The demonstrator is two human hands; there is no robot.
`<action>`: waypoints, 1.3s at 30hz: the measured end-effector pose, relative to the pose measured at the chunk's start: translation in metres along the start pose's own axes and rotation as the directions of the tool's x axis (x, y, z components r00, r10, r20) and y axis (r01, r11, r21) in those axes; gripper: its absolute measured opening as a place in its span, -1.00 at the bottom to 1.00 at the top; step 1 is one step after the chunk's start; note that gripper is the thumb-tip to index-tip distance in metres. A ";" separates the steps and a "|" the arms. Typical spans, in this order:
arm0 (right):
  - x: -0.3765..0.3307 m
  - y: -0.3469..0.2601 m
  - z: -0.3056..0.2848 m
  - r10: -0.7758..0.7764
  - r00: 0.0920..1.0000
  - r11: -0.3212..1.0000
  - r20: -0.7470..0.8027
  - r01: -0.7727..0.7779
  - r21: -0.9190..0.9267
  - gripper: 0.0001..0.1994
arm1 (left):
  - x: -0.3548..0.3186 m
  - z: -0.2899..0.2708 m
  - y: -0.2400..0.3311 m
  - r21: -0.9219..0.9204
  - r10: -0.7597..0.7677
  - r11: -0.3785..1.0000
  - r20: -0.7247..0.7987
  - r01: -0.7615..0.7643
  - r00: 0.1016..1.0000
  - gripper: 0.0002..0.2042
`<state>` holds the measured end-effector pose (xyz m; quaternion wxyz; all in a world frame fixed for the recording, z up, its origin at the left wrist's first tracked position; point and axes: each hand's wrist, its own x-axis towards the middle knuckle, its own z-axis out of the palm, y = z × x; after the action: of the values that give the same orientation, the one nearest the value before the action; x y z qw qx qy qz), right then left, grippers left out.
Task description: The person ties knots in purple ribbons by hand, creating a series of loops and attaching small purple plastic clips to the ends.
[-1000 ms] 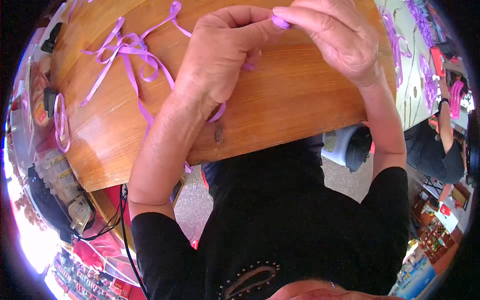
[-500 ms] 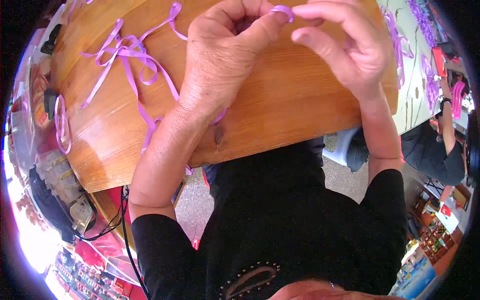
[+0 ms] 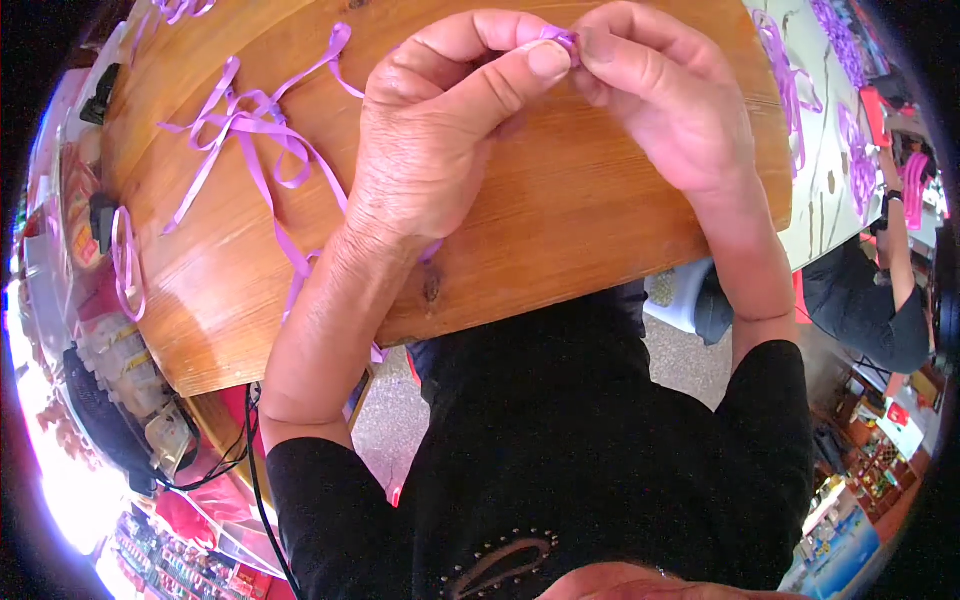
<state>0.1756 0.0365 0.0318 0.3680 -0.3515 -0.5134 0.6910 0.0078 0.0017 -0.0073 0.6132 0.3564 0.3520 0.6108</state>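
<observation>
A small folded bit of purple ribbon (image 3: 562,38) is pinched between both sets of fingertips over the far part of the wooden table. My left hand (image 3: 430,130) is closed, its thumb pressed on the ribbon from the left. From the right, my right hand (image 3: 670,95) closes thumb and fingers on the ribbon's other end. A loose tangle of purple ribbon (image 3: 262,122) lies left of my left hand. One strand of it runs toward my left forearm and passes under it. The fingers partly hide how the held piece is folded.
The wooden table (image 3: 580,225) fills the middle, its near edge against my body. A ribbon loop (image 3: 127,262) hangs at its left edge. More purple ribbon (image 3: 858,165) lies on a white table (image 3: 822,205) at right, where another person's arm (image 3: 898,240) shows. Black cables (image 3: 250,450) hang at lower left.
My right hand has moved left, and its fingertips have closed on the ribbon that my left hand holds. My left hand has shifted slightly down.
</observation>
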 end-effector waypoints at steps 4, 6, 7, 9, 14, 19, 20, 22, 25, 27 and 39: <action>-0.003 -0.008 0.014 -0.344 0.937 0.889 -0.054 0.307 -0.340 -0.90 | -0.001 -0.005 0.002 -0.063 -0.081 0.995 0.022 0.082 0.997 -0.88; -0.004 -0.009 0.015 -0.632 0.768 0.526 0.107 0.526 -0.668 -0.87 | -0.002 -0.002 0.007 -0.031 -0.082 0.996 0.039 0.083 0.996 -0.88; -0.004 -0.009 0.012 -0.631 0.768 0.526 0.106 0.525 -0.669 -0.87 | -0.003 -0.001 0.008 0.000 -0.084 0.996 0.057 0.084 0.995 -0.88; 0.003 -0.008 0.001 -0.680 0.622 0.188 0.389 0.660 -0.727 -0.89 | -0.002 -0.001 0.005 -0.019 -0.070 0.997 0.051 0.071 0.996 -0.90; 0.010 -0.003 -0.003 -0.741 0.587 0.466 0.325 0.799 -0.381 -0.90 | -0.003 0.001 0.006 0.085 -0.072 0.994 0.018 0.070 0.997 -0.92; 0.002 -0.005 -0.006 -0.518 0.825 0.699 0.227 0.561 -0.443 -0.90 | -0.004 0.002 0.008 0.093 -0.116 0.989 0.050 0.111 0.992 -0.91; -0.001 -0.011 -0.002 -0.473 0.854 0.702 0.215 0.513 -0.494 -0.91 | -0.004 0.001 0.008 0.094 -0.119 0.989 0.047 0.114 0.992 -0.91; 0.011 -0.002 -0.004 -0.427 0.884 0.701 0.192 0.457 -0.548 -0.91 | -0.003 0.002 0.008 0.154 -0.140 0.980 0.069 0.129 0.988 -0.86; 0.042 0.026 -0.011 -0.948 0.166 0.216 0.272 0.962 0.165 -0.93 | -0.006 0.002 -0.001 0.020 -0.079 0.997 -0.048 0.080 0.996 -0.84; 0.006 0.003 -0.007 -0.554 0.802 0.713 0.225 0.596 -0.368 -0.94 | -0.008 -0.001 0.004 0.056 -0.075 0.996 -0.025 0.076 0.997 -0.84; -0.008 -0.011 0.001 -0.266 0.963 0.932 -0.036 0.247 -0.264 -0.97 | -0.009 0.001 0.006 0.148 -0.036 0.988 -0.086 0.048 0.996 -0.88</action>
<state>0.1803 0.0311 0.0436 0.4246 -0.3505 -0.6265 0.5517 0.0053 -0.0070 -0.0017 0.5824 0.3683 0.4293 0.5838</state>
